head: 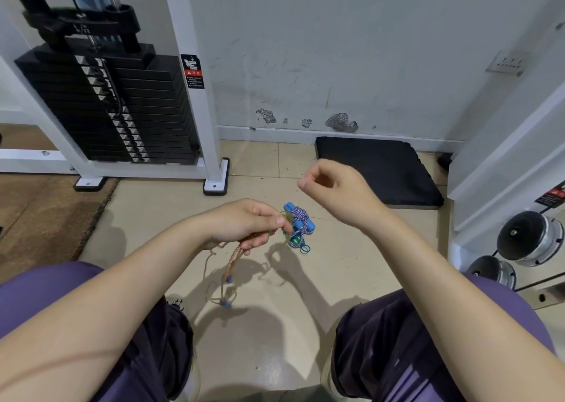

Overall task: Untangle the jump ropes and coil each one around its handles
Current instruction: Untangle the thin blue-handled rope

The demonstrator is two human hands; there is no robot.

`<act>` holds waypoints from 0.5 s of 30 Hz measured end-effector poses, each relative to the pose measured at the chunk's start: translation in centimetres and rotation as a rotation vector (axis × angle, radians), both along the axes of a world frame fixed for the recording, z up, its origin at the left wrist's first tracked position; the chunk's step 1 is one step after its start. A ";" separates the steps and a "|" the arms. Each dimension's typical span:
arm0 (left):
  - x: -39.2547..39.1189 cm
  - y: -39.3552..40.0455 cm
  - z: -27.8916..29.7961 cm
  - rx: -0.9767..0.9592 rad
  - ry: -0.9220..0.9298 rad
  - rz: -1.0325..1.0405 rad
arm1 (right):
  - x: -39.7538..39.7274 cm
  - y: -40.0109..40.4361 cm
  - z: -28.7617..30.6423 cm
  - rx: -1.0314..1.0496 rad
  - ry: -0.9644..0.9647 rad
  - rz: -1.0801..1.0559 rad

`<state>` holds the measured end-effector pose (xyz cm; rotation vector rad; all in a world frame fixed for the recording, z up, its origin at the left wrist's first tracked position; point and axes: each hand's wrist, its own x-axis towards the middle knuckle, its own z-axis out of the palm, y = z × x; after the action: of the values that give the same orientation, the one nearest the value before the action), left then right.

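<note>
Nearest, 2 knees in dark purple trousers (397,340) frame the beige tiled floor (269,356). Above them the left hand (244,226) curls around an orange-tan braided jump rope (234,259), whose slack hangs in soft, light loops toward the floor. Just right of its fingertips hangs a bundle of blue foam handles wrapped in purple-white cord (298,223), seemingly finished. The right hand (333,187) hovers farther right, fingers curled, pinching something too thin to discern. The rope looks limp; its handles give the firmest hold.
</note>
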<state>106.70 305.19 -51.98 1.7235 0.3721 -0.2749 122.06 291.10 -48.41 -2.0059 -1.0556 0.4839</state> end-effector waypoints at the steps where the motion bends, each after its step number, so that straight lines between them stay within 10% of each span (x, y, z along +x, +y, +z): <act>1: 0.0 -0.2 0.2 -0.009 -0.002 -0.026 | -0.6 0.3 -0.2 0.035 0.117 0.103; 9: -0.5 0.6 1.1 -0.049 -0.041 0.010 | -1.5 0.2 -0.3 -0.251 0.236 0.270; 15: -1.6 3.2 1.1 0.316 0.010 0.129 | 0.7 -0.5 0.3 -0.254 0.068 0.188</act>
<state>105.12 308.35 -50.86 1.9979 0.5545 -0.1352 122.75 290.58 -48.13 -2.1009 -1.1959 0.8155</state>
